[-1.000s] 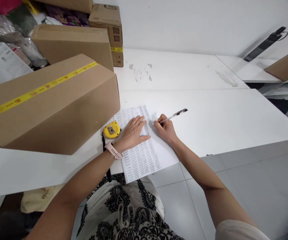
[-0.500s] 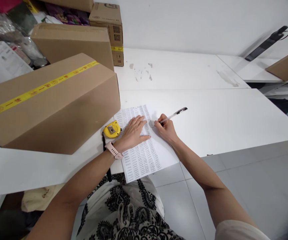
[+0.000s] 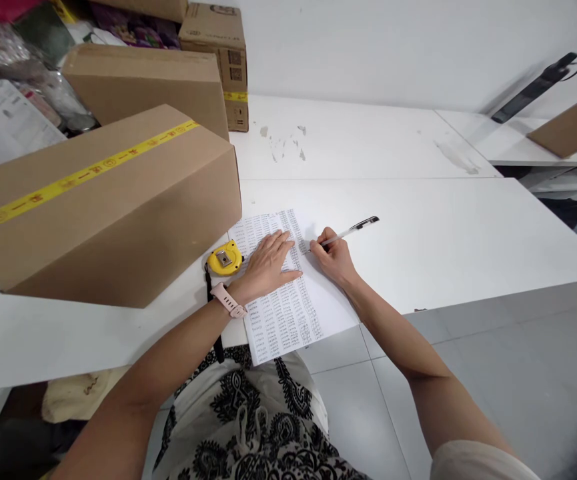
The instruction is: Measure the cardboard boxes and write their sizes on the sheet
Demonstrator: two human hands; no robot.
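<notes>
A printed sheet point(image 3: 288, 313) full of small rows of text lies on the white table point(image 3: 443, 240), its lower end hanging over the front edge. My left hand point(image 3: 267, 265) lies flat on the sheet, fingers spread; a pink watch is on that wrist. My right hand point(image 3: 335, 257) is closed around a pen point(image 3: 351, 231), whose tip touches the sheet's right column. A yellow tape measure point(image 3: 224, 259) sits just left of my left hand, touching the sheet's edge.
A large cardboard box with yellow tape point(image 3: 98, 207) stands on the table to the left. More boxes point(image 3: 153, 83) and clutter are stacked behind it. Another brown box point(image 3: 573, 127) sits on a far right table by the white wall.
</notes>
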